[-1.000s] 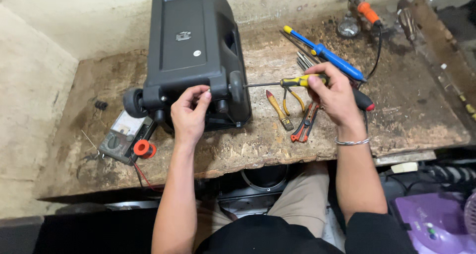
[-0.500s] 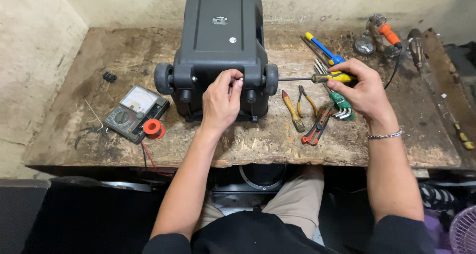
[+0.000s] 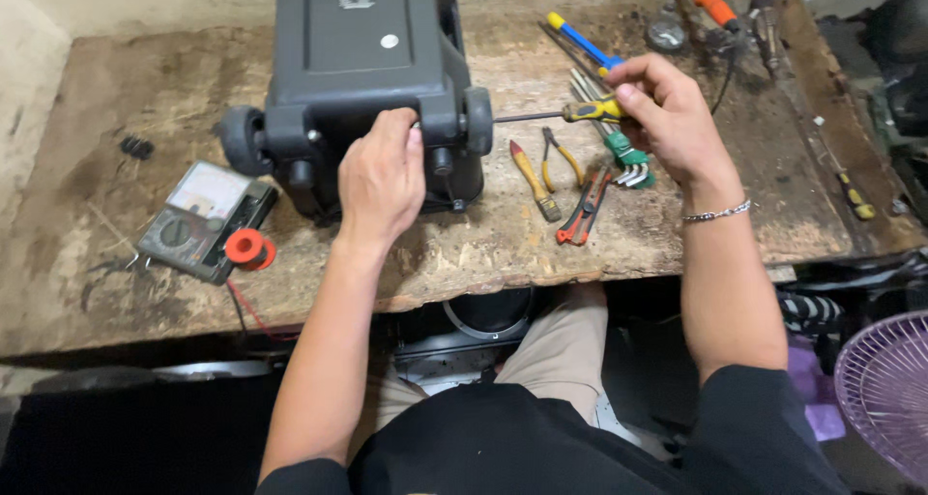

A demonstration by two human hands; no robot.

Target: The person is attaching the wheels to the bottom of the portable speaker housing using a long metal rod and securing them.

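A large black wheeled speaker cabinet (image 3: 353,65) lies on its back on the worn wooden workbench (image 3: 667,224). My left hand (image 3: 382,176) grips the cabinet's lower edge between its two small wheels. My right hand (image 3: 667,118) holds a screwdriver (image 3: 561,114) with a yellow and black handle. Its shaft lies level, and the tip points at the right wheel (image 3: 478,120).
Right of the cabinet lie yellow-handled pliers (image 3: 561,161), a small yellow screwdriver (image 3: 534,178), red-handled cutters (image 3: 583,210), green hex keys (image 3: 628,161) and a blue-handled tool (image 3: 583,41). A multimeter (image 3: 198,219) with a red spool (image 3: 249,248) sits at left. A purple fan (image 3: 884,389) stands lower right.
The view has swung so the cabinet sits more to the centre. My left hand has slid along the lower edge. My right hand still keeps the screwdriver level by the right wheel.
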